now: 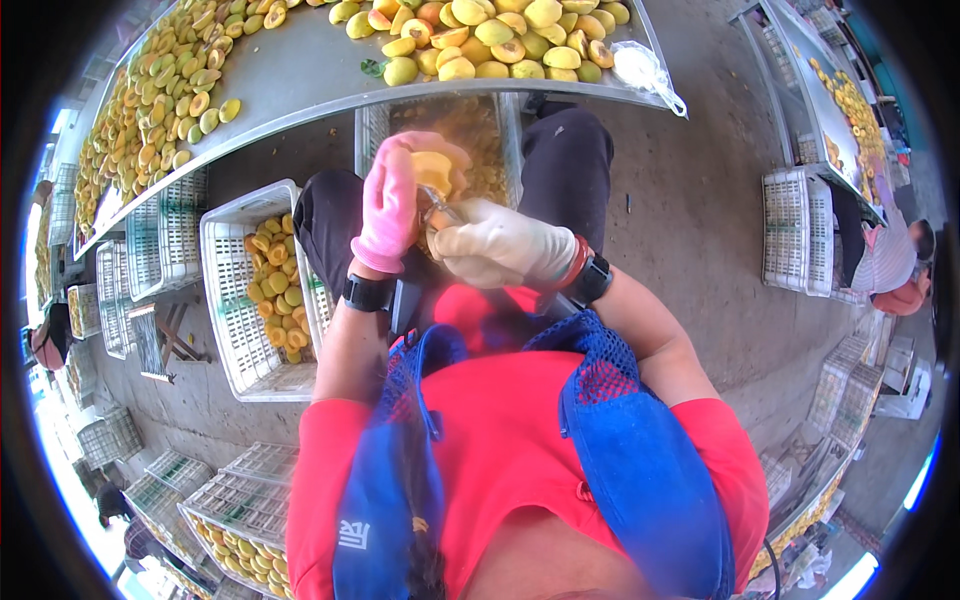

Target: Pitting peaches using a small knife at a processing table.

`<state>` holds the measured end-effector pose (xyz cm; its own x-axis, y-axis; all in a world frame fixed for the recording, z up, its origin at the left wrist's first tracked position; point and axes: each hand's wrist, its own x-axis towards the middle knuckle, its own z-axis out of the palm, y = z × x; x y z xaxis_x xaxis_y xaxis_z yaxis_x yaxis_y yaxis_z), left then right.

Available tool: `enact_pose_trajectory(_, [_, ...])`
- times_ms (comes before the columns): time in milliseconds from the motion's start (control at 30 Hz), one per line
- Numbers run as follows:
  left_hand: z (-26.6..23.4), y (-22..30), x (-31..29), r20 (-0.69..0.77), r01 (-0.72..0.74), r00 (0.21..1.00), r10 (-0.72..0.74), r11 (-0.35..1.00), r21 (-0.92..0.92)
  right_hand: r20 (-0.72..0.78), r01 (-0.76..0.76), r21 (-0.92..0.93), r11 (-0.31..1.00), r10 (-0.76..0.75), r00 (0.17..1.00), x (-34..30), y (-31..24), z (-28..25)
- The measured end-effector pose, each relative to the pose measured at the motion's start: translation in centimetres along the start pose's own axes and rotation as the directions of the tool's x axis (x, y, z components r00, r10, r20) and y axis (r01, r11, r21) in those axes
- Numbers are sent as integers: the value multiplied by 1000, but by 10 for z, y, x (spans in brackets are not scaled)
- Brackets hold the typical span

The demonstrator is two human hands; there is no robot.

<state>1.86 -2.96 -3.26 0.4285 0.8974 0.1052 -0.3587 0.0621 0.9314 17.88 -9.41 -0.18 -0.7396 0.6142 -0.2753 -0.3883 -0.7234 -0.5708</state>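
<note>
My left hand (385, 205), in a pink glove, is closed around a cut yellow peach (432, 170) with its flesh facing up. My right hand (505, 243), in a white glove, grips a small metal hand tool (436, 204), whose tip meets the lower edge of the peach. Its exact shape is blurred and partly covered by fingers. Both hands are together between my knees, over a crate (508, 135) that holds blurred orange-brown pieces.
A metal table (290, 62) ahead carries whole and halved peaches (490, 35) and a white plastic bag (640, 68). Beside my left knee stands a white crate (225, 290) with peach halves (277, 285). Stacked crates (798, 232) and another person (885, 250) are at the right.
</note>
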Motion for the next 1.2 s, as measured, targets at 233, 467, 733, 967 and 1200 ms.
enact_pose_trajectory(233, [-94, 44, -15, -600, -201, 731, 325, 943, 267, -147, 71, -255, 964, -111, 983, 5, 8, -4])
enact_pose_trajectory(467, [-172, 75, -41, -486, 674, 586, 649, -57, 736, -375, 0, -371, 928, -150, 915, 24, 30, -38])
enact_pose_trajectory(733, [-113, 10, 122, -320, 321, 941, 111, 6, 947, -389, -27, -571, 821, -242, 889, 32, 33, -44])
enact_pose_trajectory(967, [-94, -42, 222, -401, 386, 844, -356, -114, 915, -416, -8, -606, 796, -308, 855, 21, 26, -51])
enact_pose_trajectory(1200, [-112, -62, 223, -317, 312, 927, -200, -56, 948, -522, -103, -480, 871, -189, 832, 14, 18, -54])
